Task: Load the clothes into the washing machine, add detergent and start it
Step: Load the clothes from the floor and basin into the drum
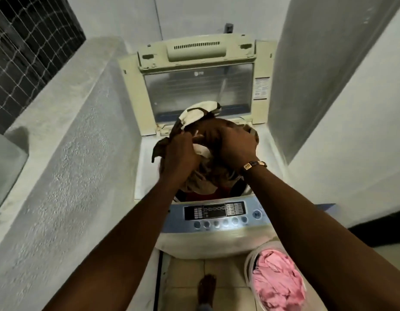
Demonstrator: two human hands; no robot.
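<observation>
The cream top-loading washing machine [208, 223] stands with its lid [198, 86] raised. Above its drum, the brown and cream bundle of clothes [200, 117] is grasped by the left hand [180, 157] and right hand [230, 142], fingers curled into the fabric. A basket [249, 263] with pink cloth [277, 279] stands just beside the machine.

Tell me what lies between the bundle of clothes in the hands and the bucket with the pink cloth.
In the head view, the washer's control panel lies between the bundle and the bucket.
</observation>
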